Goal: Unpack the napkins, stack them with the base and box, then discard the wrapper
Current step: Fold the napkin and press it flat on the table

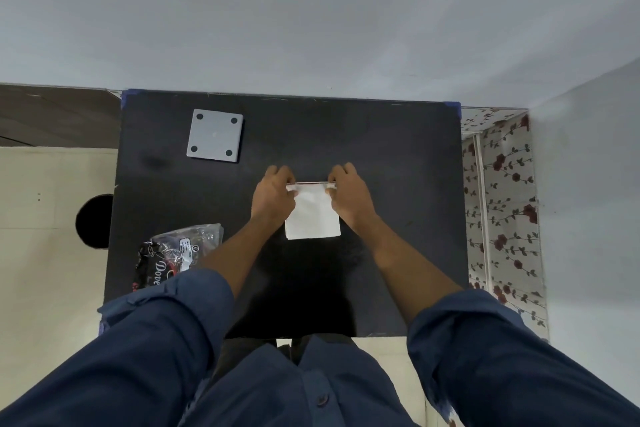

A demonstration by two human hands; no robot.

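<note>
1. Blue sleeves (166, 333) fill the foreground as a person leans over a black table (398, 156), both forearms reaching to the middle of it.
2. Risk ahead, as a judgement: the napkins (313, 217) are loose, thin sheets held only at their far edge, so an uneven lift or a slackened pinch could fan them out or let the lower sheets slide across the table.
3. Left hand (273, 194) is closed, fingers curled over the stack's far left corner, thumb beneath or beside it; right hand (349, 194) mirrors it at the far right corner. Both grip the napkins; nothing else is held.
4. White napkins lie square at the table's centre, their near edge resting flat, their far edge raised slightly between the hands.
5. Grey base (214, 135), a square plate with four dark dots, sits well apart at the far left.
6. Crumpled wrapper (180, 250) lies near the left front edge, just beside the left forearm, not yet discarded.
</note>
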